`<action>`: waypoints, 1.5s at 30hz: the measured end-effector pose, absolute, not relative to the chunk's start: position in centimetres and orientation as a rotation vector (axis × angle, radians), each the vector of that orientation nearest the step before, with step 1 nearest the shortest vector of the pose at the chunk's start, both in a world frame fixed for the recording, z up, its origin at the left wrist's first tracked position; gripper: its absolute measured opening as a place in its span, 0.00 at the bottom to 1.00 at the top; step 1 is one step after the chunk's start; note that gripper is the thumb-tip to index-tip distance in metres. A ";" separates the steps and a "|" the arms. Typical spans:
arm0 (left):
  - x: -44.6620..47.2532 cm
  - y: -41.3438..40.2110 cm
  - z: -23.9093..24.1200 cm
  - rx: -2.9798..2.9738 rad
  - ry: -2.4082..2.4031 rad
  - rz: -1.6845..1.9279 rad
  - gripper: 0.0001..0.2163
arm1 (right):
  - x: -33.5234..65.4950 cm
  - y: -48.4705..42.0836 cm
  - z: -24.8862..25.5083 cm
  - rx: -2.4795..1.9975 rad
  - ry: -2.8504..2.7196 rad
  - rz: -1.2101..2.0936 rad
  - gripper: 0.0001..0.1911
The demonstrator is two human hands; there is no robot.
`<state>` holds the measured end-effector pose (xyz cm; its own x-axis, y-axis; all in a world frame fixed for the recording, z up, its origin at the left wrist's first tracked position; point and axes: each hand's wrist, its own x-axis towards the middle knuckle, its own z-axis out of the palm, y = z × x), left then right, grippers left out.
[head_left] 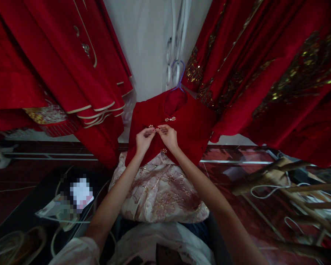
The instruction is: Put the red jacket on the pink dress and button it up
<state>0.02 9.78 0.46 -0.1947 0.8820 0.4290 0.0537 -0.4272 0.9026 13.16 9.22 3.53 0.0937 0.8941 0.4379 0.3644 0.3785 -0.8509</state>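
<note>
A red jacket [193, 136] with flower-shaped pearl-like clasps lies spread before me, its collar on a purple hanger [178, 86]. My left hand [145, 139] is closed in a pinch at the jacket's front, just under one flower of the middle clasp [150, 126]. Fingertip to fingertip with it, my right hand [167, 135] pinches the other side of the same clasp. My fingers hide most of that clasp. Above them shows the upper clasp [170, 119], and below them a lower clasp [163, 151]. Pale floral brocade cloth [165, 187] covers my lap beneath the jacket.
Red garments with pale trim [99, 106] hang at left, and red sequinned garments [289, 81] at right. A dark table [13, 206] at lower left carries a pixelated white item [82, 191]. Wooden poles [264, 176] and white cords stand at right. Behind is a pale wall [146, 48].
</note>
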 end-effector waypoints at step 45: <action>9.3 -0.6 -0.1 1.431 0.709 0.866 0.33 | 23.4 -0.2 9.5 -1.100 -1.727 0.708 0.14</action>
<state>9.27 -0.56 -0.08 0.5283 0.8444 0.0887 -0.0802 -0.0544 0.9953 23.36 -0.16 9.51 -0.1586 0.9024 0.4007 0.3615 0.4308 -0.8269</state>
